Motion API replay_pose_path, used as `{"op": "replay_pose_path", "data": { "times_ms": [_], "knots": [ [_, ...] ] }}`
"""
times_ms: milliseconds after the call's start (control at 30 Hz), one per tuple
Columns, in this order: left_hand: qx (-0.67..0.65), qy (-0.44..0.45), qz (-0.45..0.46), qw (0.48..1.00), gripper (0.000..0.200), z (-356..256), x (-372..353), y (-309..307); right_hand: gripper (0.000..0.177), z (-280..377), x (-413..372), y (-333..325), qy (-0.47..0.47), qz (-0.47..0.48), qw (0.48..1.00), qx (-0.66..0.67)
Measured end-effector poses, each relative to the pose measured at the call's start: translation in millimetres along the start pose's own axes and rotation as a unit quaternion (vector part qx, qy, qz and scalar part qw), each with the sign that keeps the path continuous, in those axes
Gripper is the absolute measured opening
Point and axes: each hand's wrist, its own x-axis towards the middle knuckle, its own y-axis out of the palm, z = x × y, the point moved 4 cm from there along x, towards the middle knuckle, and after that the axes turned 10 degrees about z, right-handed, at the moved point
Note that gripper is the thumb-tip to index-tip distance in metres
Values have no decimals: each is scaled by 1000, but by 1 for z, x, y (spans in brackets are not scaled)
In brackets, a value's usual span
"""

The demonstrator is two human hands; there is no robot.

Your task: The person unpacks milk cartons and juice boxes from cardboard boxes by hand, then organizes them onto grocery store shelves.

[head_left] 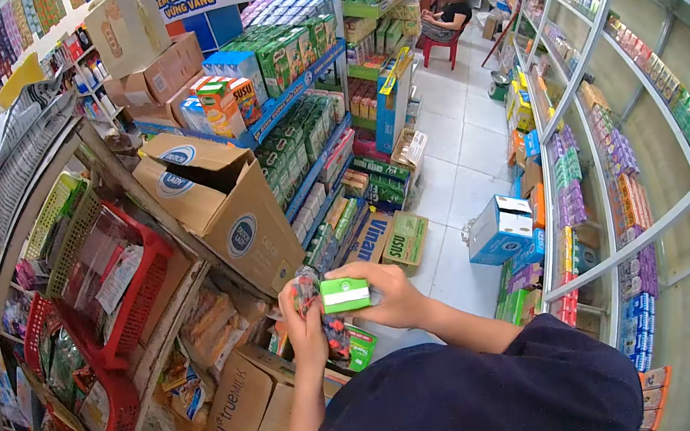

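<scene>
A small green and white box [345, 294] is held in front of my body, with the fingers of my right hand [388, 292] wrapped round its right side. My left hand [304, 320], just left of the box, is closed on a dark cloth with red spots [334, 336], which hangs down between the two hands. Below the cloth a green pack [362, 347] shows in part.
An open cardboard box [232, 205] and red baskets [128, 284] are at the left. Milk shelves [299, 88] stand ahead. A blue and white carton [499, 232] sits on the tiled floor [442, 147]. Glass-fronted shelves [616, 175] line the right. A person [449, 14] sits far back.
</scene>
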Motion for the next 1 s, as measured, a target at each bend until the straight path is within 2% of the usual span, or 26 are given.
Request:
{"op": "replay_pose_path", "data": {
  "times_ms": [33,100,133,167,233,367,400,467,500,567,633,767,833,900,933,967,1000],
  "knots": [
    [0,-5,0,1000,36,2,-3,0,49,1,1,1,4,1,1000,3],
    [-114,-32,-19,993,36,7,-5,1,49,6,3,-2,-38,-18,999,3],
    [-159,-39,-20,986,36,-8,-7,2,49,4,3,0,-8,5,1000,2],
    [-141,16,-24,990,36,-23,-8,-1,49,4,1,3,-4,4,1000,3],
    [-172,41,-26,984,36,-34,-10,-8,46,-7,-1,12,61,53,997,-14],
    [-92,74,-22,993,36,-30,-8,-10,45,6,-3,9,34,13,998,45],
    [-87,30,-18,996,36,-23,-7,-9,46,9,-1,7,14,-16,999,25],
    [-106,-23,-13,994,36,-28,-6,-9,47,9,0,10,4,-7,1000,15],
    [-148,-15,-19,989,36,-40,-10,-10,48,8,1,9,-5,5,1000,1],
    [-159,58,25,985,36,-50,-7,-18,48,5,-1,11,25,24,999,-29],
    [-114,57,41,991,37,-53,-3,-18,47,7,-3,12,46,7,994,97],
    [-86,-26,64,994,40,-19,-1,-12,48,11,-5,4,9,-89,995,47],
    [-156,-2,48,987,39,-39,-5,-5,48,4,-2,5,62,-37,995,73],
    [-52,57,32,996,38,-48,-2,-8,52,-4,-3,7,117,19,990,81],
    [-107,43,37,993,39,-50,-1,-6,51,-1,-3,5,74,15,996,47],
    [-104,40,27,993,39,-35,0,-8,51,3,-1,4,30,10,999,13],
    [-76,20,31,996,40,-5,0,-7,51,4,1,4,30,17,999,20]
  ]
}}
